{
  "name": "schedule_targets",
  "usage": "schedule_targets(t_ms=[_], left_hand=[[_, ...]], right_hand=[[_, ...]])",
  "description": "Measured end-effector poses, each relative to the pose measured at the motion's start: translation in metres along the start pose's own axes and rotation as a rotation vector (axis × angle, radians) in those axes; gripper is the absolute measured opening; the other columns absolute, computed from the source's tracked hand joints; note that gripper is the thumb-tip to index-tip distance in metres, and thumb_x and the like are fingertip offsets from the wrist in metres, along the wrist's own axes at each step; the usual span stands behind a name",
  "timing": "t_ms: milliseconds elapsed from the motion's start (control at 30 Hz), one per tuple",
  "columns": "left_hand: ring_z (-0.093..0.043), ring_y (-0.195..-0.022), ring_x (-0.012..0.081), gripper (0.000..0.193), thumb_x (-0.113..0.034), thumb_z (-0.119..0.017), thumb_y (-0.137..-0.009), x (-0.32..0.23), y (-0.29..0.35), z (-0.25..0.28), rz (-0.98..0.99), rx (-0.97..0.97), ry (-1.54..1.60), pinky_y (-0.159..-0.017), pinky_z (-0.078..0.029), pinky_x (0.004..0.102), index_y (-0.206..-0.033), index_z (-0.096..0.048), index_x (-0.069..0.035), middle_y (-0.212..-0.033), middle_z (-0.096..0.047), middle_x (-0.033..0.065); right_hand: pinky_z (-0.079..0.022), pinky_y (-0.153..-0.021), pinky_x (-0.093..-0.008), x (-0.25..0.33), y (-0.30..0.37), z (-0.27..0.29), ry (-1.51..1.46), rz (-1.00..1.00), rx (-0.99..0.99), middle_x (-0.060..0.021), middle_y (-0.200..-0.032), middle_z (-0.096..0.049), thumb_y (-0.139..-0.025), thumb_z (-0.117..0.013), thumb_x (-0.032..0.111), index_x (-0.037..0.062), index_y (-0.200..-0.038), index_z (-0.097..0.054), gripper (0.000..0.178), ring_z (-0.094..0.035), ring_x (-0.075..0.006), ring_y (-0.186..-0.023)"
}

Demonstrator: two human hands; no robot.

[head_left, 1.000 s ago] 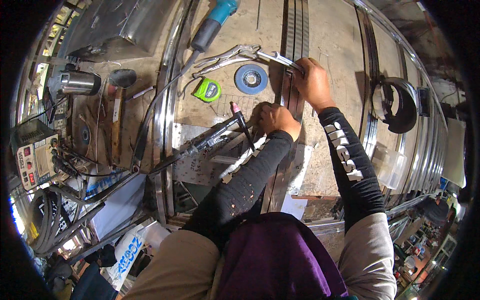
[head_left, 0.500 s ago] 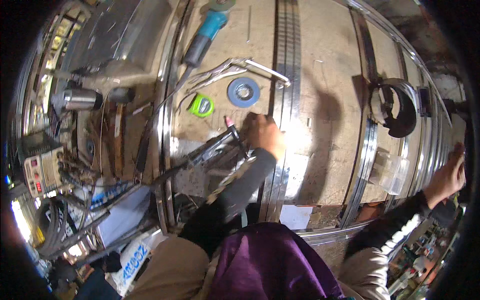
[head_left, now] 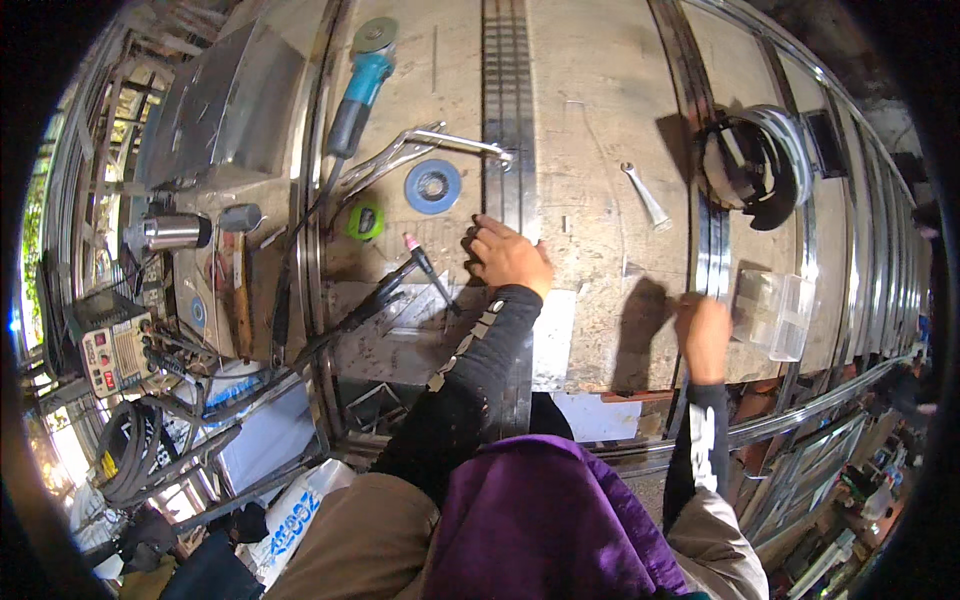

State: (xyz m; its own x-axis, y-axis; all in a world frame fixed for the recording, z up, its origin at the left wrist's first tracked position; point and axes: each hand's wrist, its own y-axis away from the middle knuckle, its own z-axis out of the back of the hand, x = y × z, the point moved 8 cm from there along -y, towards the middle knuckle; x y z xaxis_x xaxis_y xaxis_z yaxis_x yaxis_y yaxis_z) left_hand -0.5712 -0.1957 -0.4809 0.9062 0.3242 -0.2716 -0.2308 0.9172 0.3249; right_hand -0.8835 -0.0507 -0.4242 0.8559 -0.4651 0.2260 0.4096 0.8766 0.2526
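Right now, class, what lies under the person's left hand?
Under the left hand run dark metal strips along the workbench. A torch lies beside it. The stretch beneath the palm is covered, so anything there cannot be seen.

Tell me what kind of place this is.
Most likely a metal fabrication workshop: an angle grinder, locking pliers and long steel strips lie on a worn workbench.

angle grinder (head_left: 352, 92) top left | blue disc (head_left: 432, 186) beside green tape measure (head_left: 366, 220) | wrench (head_left: 646, 195) right
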Motion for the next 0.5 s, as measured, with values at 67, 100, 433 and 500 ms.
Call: schedule_targets(t_ms=[67, 100, 433, 500], left_hand=[[-0.05, -0.133, 0.0405, 0.116, -0.039, -0.089, -0.082, -0.006, -0.002, 0.001, -0.005, -0.011, -0.032, -0.108, -0.049, 0.0552, -0.157, -0.023, 0.02, -0.143, -0.048, 0.0276], [-0.05, -0.133, 0.0405, 0.115, -0.037, -0.088, -0.082, -0.009, -0.002, 0.001, -0.008, -0.002, -0.027, -0.109, -0.049, 0.0542, -0.157, -0.023, 0.019, -0.142, -0.048, 0.0273], [-0.066, -0.12, 0.0441, 0.102, -0.047, -0.101, -0.064, 0.02, -0.038, -0.001, -0.056, 0.05, 0.114, -0.1, -0.057, 0.0471, -0.127, -0.053, 0.018, -0.127, -0.063, 0.0374], [-0.074, -0.087, 0.0361, 0.072, -0.043, -0.097, -0.075, 0.046, -0.056, -0.021, -0.089, 0.034, 0.269, -0.079, -0.059, 0.0435, -0.107, -0.067, 0.013, -0.098, -0.074, 0.0286]], right_hand=[[-0.061, -0.068, -0.0409, 0.018, 0.051, -0.002, -0.447, -0.109, 0.307, -0.0202, -0.086, -0.078, -0.091, -0.074, 0.009, 0.0032, -0.103, -0.083, 0.016, -0.079, -0.0327, -0.076], [-0.061, -0.07, -0.0404, 0.032, 0.077, 0.004, -0.301, 0.011, 0.367, -0.0207, -0.088, -0.078, -0.088, -0.073, 0.004, 0.0029, -0.113, -0.081, 0.026, -0.079, -0.033, -0.078], [-0.052, -0.058, -0.0347, 0.114, 0.102, 0.03, -0.659, 0.234, 0.259, -0.0165, -0.078, -0.075, -0.094, -0.082, 0.015, -0.0016, -0.093, -0.079, 0.017, -0.07, -0.0219, -0.062], [-0.054, -0.07, -0.0401, 0.143, 0.064, 0.032, -0.631, 0.424, 0.174, -0.0162, -0.076, -0.071, -0.091, -0.08, 0.009, 0.0008, -0.092, -0.08, 0.008, -0.069, -0.033, -0.074]])
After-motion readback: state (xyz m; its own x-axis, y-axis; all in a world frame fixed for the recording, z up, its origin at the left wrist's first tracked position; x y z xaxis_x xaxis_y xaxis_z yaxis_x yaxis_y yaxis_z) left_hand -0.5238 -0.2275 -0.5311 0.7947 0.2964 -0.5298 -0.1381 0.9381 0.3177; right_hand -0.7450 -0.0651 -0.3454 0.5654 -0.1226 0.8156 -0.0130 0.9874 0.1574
